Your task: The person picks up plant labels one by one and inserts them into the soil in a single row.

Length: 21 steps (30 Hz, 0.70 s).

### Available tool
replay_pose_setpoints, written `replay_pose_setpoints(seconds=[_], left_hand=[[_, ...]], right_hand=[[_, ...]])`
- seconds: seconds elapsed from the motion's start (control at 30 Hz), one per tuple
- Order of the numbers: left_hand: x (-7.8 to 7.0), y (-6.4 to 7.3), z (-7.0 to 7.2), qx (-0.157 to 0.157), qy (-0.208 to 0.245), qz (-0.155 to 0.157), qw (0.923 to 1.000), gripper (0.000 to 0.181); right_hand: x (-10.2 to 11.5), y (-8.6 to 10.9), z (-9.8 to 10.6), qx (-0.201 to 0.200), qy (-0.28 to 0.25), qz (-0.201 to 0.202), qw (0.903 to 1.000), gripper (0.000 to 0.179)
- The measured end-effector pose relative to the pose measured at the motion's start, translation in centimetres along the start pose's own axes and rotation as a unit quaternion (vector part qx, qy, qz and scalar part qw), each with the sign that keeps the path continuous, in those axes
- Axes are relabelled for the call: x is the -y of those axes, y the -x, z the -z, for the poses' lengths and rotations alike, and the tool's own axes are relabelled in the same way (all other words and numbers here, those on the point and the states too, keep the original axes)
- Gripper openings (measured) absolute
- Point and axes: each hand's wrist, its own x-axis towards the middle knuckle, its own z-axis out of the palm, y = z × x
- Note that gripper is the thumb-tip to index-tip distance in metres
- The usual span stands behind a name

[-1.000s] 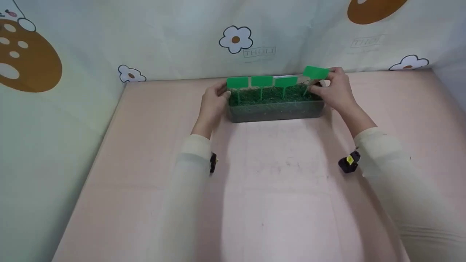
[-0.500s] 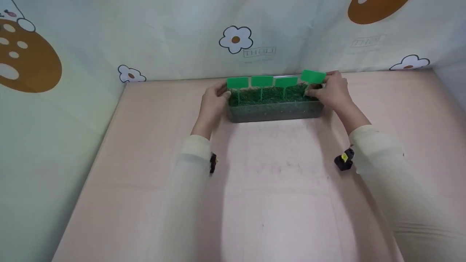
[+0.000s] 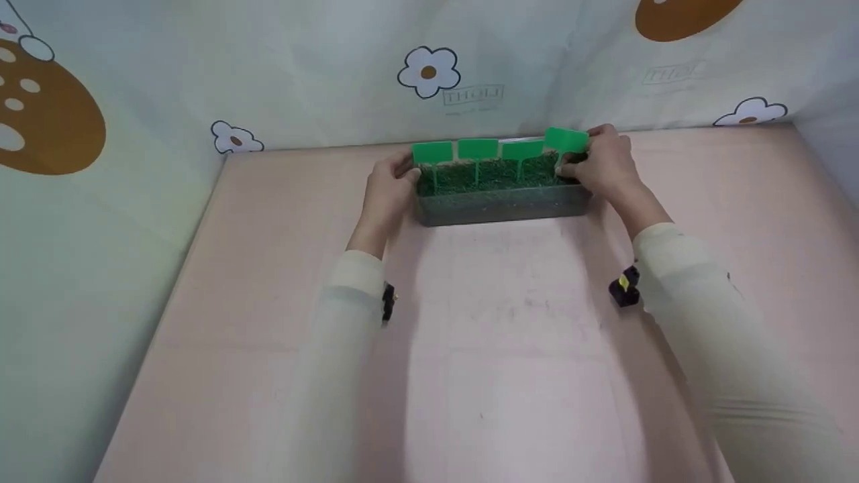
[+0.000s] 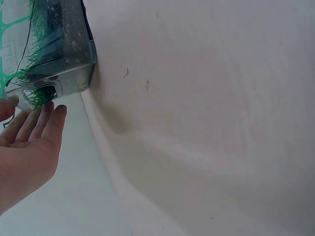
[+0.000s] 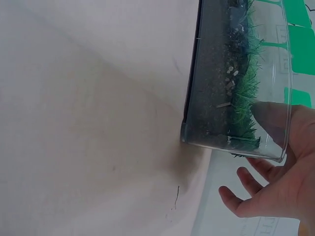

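In the head view, a long clear plastic box [image 3: 503, 206] of soil and green grass [image 3: 493, 176] stands against the back wall. Several green plant labels [image 3: 478, 147] rise from the grass in a row. My left hand [image 3: 387, 198] holds the box's left end, thumb at the rim; in the left wrist view its fingers [image 4: 51, 120] reach along the end wall. At the other end, my right hand [image 3: 609, 168] pinches the rightmost plant label [image 3: 566, 139], which leans slightly. Through the clear wall in the right wrist view, the thumb [image 5: 270, 115] shows beside the grass; the label's lower tip is hidden.
The pink tabletop [image 3: 510, 349] stretches toward me, with a few small dark specks on it. A pale wall covering [image 3: 322, 80] with flower prints rises right behind the box. Black wrist cameras [image 3: 625, 287] hang under both sleeves.
My right hand has moved a little left and down with the rightmost plant label, which sits lower and closer to the others. The left hand stays at the box's end. The head view shifts slightly.
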Motion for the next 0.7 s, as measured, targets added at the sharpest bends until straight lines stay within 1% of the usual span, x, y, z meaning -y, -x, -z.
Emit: replay_pose_setpoints(seconds=[0.07,0.1,0.2,0.23,0.33,0.47,0.53,0.7], left_hand=[[0.0,0.1,0.1,-0.001,0.001,0.0,1.0,0.046],[-0.1,0.1,0.1,0.0,0.003,-0.001,1.0,0.046],[-0.1,0.1,0.1,0.002,0.012,-0.001,0.9999,0.046],[-0.1,0.1,0.1,0.003,0.015,0.0,0.9999,0.045],[0.0,0.0,0.0,0.004,0.018,-0.003,0.9998,0.045],[0.0,0.0,0.1,0.002,0.011,-0.005,0.9999,0.045],[0.0,0.0,0.2,0.001,0.008,-0.005,1.0,0.045],[0.0,0.0,0.2,0.005,0.015,0.001,0.9999,0.047]], right_hand=[[0.0,-0.1,0.0,0.008,0.001,0.004,1.0,0.054],[0.0,-0.2,0.1,0.012,0.001,0.01,0.9999,0.048],[-0.4,-0.3,0.2,0.019,-0.015,0.033,0.9992,0.035],[-0.6,-0.2,0.2,0.021,-0.025,0.04,0.9987,0.034],[-1.0,-0.2,0.3,0.027,-0.055,0.053,0.9967,0.039],[-1.1,-0.1,0.5,0.028,-0.081,0.05,0.9951,0.054],[-1.1,0.0,0.6,0.027,-0.086,0.05,0.9947,0.054],[-0.9,0.1,0.6,0.026,-0.085,0.065,0.9939,0.045]])
